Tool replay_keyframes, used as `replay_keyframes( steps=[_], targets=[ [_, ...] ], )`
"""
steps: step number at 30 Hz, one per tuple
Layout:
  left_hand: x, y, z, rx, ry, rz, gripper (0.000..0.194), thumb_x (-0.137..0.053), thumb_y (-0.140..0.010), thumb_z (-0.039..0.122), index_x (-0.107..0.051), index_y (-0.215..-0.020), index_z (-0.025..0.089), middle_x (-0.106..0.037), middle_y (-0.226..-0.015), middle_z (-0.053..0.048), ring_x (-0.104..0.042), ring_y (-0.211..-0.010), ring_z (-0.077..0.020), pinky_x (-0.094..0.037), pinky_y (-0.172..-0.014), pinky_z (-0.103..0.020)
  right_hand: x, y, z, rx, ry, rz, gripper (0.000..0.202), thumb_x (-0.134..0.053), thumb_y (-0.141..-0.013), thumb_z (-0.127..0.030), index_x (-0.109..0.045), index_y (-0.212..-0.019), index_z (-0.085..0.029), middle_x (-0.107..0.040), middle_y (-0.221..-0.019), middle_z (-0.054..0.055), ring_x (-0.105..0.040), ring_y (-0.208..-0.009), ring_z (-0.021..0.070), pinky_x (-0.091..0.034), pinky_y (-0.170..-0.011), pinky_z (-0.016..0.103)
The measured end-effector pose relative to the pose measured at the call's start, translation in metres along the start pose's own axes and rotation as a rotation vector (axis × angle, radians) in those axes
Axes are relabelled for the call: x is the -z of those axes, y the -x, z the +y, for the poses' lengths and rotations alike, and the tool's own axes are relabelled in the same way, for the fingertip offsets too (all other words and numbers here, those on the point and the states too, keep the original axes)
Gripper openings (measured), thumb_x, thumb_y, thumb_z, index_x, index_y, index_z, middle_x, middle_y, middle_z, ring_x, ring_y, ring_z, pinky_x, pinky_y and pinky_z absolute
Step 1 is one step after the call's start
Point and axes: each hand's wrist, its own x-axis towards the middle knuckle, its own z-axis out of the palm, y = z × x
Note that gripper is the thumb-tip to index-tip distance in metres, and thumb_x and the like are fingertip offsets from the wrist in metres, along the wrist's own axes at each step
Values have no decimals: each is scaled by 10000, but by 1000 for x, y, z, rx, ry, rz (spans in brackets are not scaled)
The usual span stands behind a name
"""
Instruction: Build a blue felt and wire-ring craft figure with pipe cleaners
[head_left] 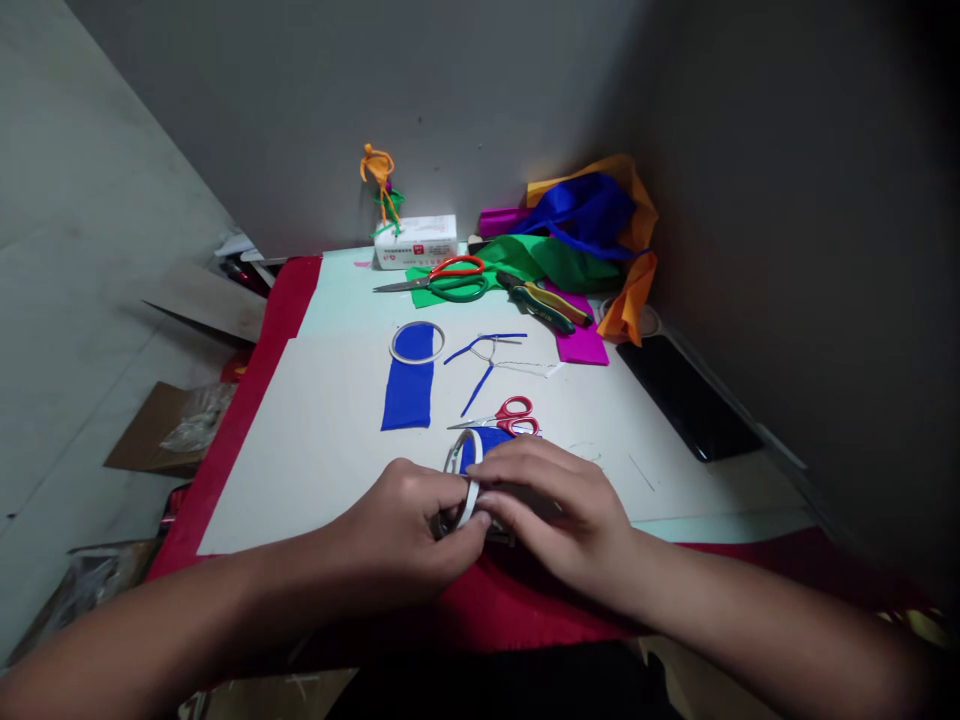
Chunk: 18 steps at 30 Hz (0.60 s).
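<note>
Both hands meet at the table's near edge around a white tape roll (472,499). My left hand (420,515) pinches the roll's left side, thumb and fingers closed. From the right, my right hand (559,500) has its fingertips pressed on the same roll. Just behind the roll lies a piece of blue material (491,438), partly hidden by the hands. Red-handled small scissors (515,413) lie beyond it. Farther back are a wire figure with blue-wrapped limbs (491,350) and a blue strip (407,395) with a white ring (393,350) on it.
Large scissors (459,288), pliers (546,305) and coloured sheets (577,215) lie at the back. An orange figure (379,170) stands on a white box (416,242). A black phone (686,398) lies at the right, near the grey wall.
</note>
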Motion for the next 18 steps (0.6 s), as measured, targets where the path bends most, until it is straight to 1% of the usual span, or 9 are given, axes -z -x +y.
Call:
replay_keyframes(
  steps=[2,5,7,9,12,16,18],
  targets=[
    [1,0,1,29,13,-28,275,-523,-792,177,-442,-532,143,-318,-501,62,-317,-474,-56,-264,-462,-202,0,-1,0,22,-1,-9,208,-590,-805,-58,-644,-986,-145,-662,-871,75,-611,-828,142,-516,-736,272],
    [8,-2,5,94,112,-151,233,-502,-817,202,-494,-592,143,-328,-529,57,-324,-499,-66,-276,-472,-203,1,-2,-2,23,-7,4,158,-583,-804,-60,-647,-908,-161,-649,-839,72,-608,-803,147,-521,-706,276],
    [13,-3,9,136,190,-218,233,-494,-827,221,-513,-609,140,-308,-529,59,-301,-496,-69,-260,-459,-206,1,-2,-2,26,-22,0,150,-574,-806,-61,-638,-891,-167,-646,-831,70,-606,-798,150,-520,-699,279],
    [16,-4,12,167,240,-250,240,-493,-831,234,-534,-618,132,-316,-523,59,-296,-488,-70,-254,-451,-210,1,-2,-3,14,-46,-23,150,-568,-810,-67,-626,-906,-166,-646,-836,69,-604,-803,149,-518,-708,283],
    [16,-5,11,177,240,-239,252,-493,-835,227,-535,-607,127,-343,-519,55,-312,-484,-69,-263,-454,-210,1,-2,-3,-27,-87,-47,127,-585,-808,-81,-607,-910,-153,-644,-843,70,-604,-805,144,-511,-724,281],
    [11,-4,7,95,157,-153,313,-509,-830,196,-421,-534,145,-319,-506,62,-305,-493,-61,-253,-468,-204,0,-1,-1,-58,-73,-34,74,-606,-803,-99,-594,-855,-150,-633,-815,58,-600,-780,135,-501,-708,269],
    [10,-3,5,63,129,-133,337,-507,-842,205,-399,-528,147,-304,-504,64,-295,-492,-59,-242,-467,-205,0,0,1,-83,-28,1,95,-619,-799,-115,-583,-875,-160,-630,-813,49,-597,-767,135,-499,-700,271]
  ],
)
